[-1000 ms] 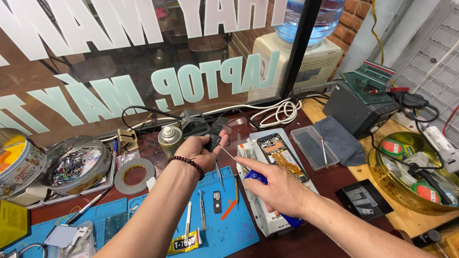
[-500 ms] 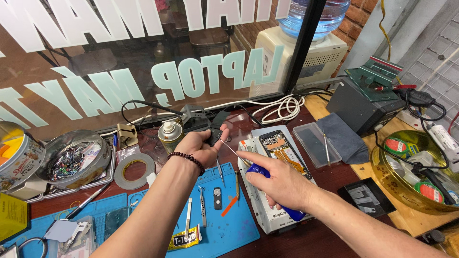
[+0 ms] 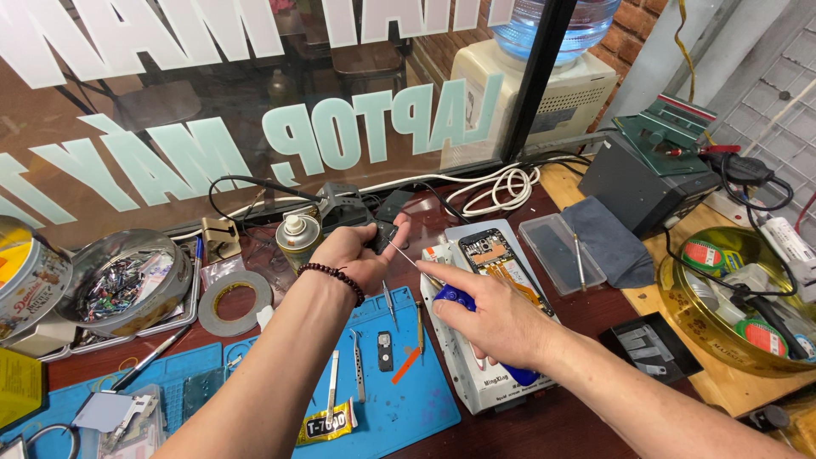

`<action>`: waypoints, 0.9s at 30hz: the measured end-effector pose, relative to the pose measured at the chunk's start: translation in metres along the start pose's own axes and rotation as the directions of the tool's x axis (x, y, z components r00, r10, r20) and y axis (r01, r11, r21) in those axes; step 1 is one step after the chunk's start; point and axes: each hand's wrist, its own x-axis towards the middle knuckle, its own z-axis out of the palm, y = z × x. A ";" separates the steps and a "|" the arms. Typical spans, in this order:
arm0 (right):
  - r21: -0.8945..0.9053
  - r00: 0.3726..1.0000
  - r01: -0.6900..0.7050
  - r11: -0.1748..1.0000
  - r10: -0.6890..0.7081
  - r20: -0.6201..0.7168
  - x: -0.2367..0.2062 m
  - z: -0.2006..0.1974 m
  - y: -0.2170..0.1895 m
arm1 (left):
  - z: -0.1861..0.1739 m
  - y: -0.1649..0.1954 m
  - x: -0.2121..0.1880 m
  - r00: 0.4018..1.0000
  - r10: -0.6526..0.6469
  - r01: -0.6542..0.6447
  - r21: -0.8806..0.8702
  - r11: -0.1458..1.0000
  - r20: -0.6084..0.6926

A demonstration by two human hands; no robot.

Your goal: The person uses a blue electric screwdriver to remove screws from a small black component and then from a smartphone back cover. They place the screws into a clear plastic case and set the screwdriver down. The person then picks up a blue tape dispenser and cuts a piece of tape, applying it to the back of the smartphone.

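My left hand [image 3: 353,255], with a dark bead bracelet on the wrist, is closed around a small black part [image 3: 382,238] held above the bench. My right hand [image 3: 497,319] grips a blue-handled screwdriver [image 3: 450,296], and its thin shaft points up-left, with the tip touching the black part. Just behind the right hand an opened phone [image 3: 491,257] lies face down on a white heating plate [image 3: 476,374], its circuit board and orange flex cables showing. Part of the screwdriver handle is hidden in my palm.
A blue work mat [image 3: 399,399] carries tweezers, small tools and a little black module. A tape roll [image 3: 235,302], a spray can [image 3: 297,238] and a round tin of parts [image 3: 119,280] stand left. A clear box [image 3: 557,251], grey cloth, black power unit [image 3: 646,174] and gold bowl [image 3: 722,340] lie right.
Both hands have stayed close together over the bench. The screwdriver tip has kept against the part in my left hand, with only slight shifts of the hands.
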 end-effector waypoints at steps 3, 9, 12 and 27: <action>-0.002 0.999 0.031 1.000 -0.031 -0.006 0.001 0.001 -0.002 | 0.001 0.002 -0.003 1.000 0.009 -0.009 -0.010 1.000 -0.021; 0.036 0.999 0.020 0.999 -0.022 0.045 0.000 0.002 -0.001 | 0.000 0.001 -0.007 1.000 0.004 -0.006 -0.045 0.999 -0.028; 0.076 0.998 -0.026 0.997 0.021 0.063 -0.001 0.003 -0.001 | -0.002 0.001 -0.007 1.000 -0.018 0.019 -0.060 0.998 0.007; 0.073 0.998 -0.021 0.997 0.017 0.053 -0.001 0.011 0.006 | -0.016 0.002 0.001 1.000 -0.025 0.025 -0.030 0.999 0.006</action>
